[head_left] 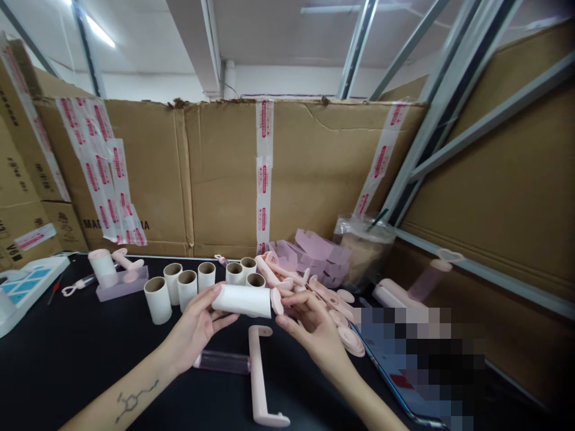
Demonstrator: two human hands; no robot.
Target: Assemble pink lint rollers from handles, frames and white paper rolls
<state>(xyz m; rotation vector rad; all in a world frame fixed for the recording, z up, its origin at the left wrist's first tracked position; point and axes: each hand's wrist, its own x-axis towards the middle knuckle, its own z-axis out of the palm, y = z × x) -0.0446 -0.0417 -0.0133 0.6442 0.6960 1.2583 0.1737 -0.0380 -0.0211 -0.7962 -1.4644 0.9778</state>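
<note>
My left hand (200, 323) is closed round one end of a white paper roll (242, 300), which lies sideways above the dark table. At the roll's right end, my right hand (312, 323) pinches a small pink end cap (277, 301) between thumb and fingers. The cap is right at the roll's opening; whether it sits inside I cannot tell. Below the hands lies a pink bracket-shaped handle (258, 377), with a clear purplish tube (223, 361) against its side. Just behind the held roll stand several upright white rolls (158, 302) with brown cardboard cores.
Pink plastic parts (330, 299) pile up behind my right hand, before purple folded pieces (314, 257) and a clear bag (363, 245). A phone (395, 377) lies at right. A purple stand (123, 284) and white tray (33, 287) are at left. Cardboard (224, 173) walls the back.
</note>
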